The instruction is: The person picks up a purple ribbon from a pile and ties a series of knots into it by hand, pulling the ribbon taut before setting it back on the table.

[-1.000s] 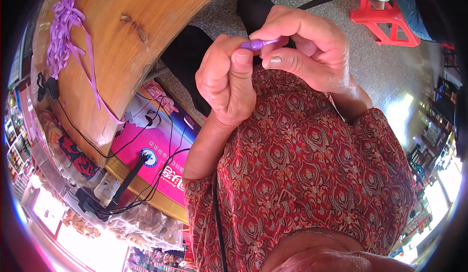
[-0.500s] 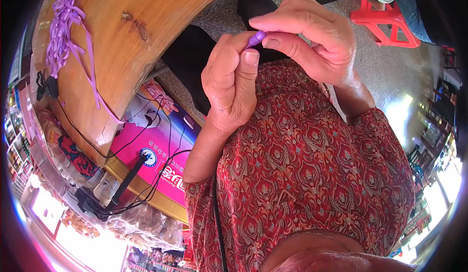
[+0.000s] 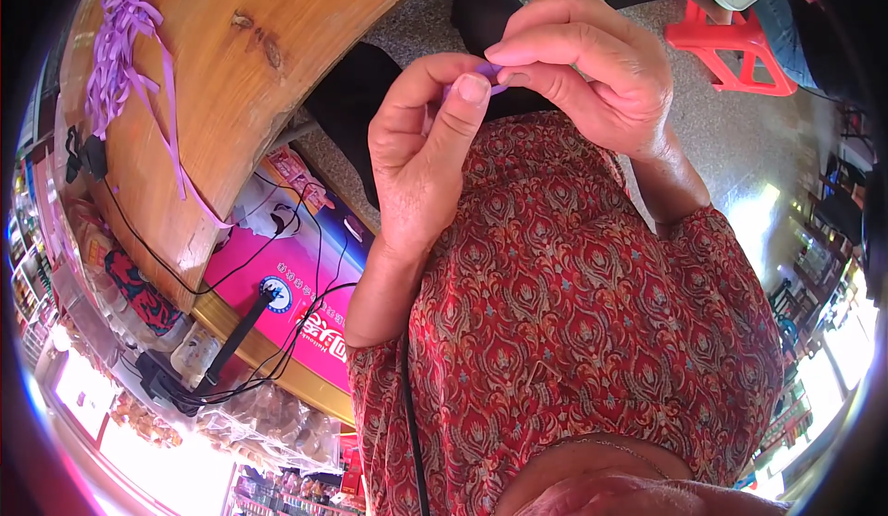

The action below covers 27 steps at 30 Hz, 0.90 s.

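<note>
Two fingertip pinches, left hand (image 3: 421,151) and right hand (image 3: 592,72) closed on purple strip (image 3: 489,73), pink package (image 3: 242,259) bearing white lettering (image 3: 324,334).

Wooden table (image 3: 199,63), upper left: curved edge, dark knots in the grain. Tangled purple ribbon bundle (image 3: 113,77) on its far left, one strand trailing toward the near end. Black cable (image 3: 141,241) crosses that end. Speckled grey floor (image 3: 712,137): red plastic stool (image 3: 717,37) on it.
</note>
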Available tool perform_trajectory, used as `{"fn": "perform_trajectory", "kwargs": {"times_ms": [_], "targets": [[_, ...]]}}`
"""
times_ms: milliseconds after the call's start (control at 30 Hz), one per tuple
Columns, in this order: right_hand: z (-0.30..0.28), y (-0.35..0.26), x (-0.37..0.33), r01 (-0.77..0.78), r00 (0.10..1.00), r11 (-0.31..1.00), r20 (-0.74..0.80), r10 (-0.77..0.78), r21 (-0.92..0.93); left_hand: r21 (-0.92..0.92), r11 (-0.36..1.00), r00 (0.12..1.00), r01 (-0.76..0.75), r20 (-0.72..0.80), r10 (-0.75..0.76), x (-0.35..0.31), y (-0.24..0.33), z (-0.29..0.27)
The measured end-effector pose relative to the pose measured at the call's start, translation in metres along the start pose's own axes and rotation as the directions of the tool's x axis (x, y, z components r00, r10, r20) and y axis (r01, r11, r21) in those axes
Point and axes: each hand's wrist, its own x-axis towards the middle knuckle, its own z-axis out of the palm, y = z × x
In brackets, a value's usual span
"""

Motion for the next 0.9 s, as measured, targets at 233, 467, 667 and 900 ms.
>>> {"fn": "perform_trajectory", "kwargs": {"times_ms": [233, 467, 667, 900], "targets": [[0.0032, 0.0040, -0.0006, 0.071, 0.995, 0.994, -0.081, -0.064, 0.086, 0.008, 1.000, 1.000, 0.015, -0.018, -0.015, 0.0021, 0.0070, -0.0022], [0.0010, 0.0020, 0.0005, 0.086, 0.996, 0.996, -0.038, -0.085, 0.018, 0.083, 0.990, 0.992, -0.113, -0.044, 0.117, 0.0020, 0.0036, -0.0001], [0.0026, 0.0014, -0.0018, -0.003, 0.999, 0.982, -0.045, 0.012, 0.189, 0.430, 0.851, 0.944, -0.301, 0.007, 0.330, 0.0025, 0.0032, -0.0019], [0.0001, 0.0015, -0.0037, -0.107, 0.994, 0.930, 0.037, 0.100, 0.353, 0.414, 0.859, 0.938, -0.300, -0.034, 0.344, -0.0003, 0.0025, -0.0006]]}}
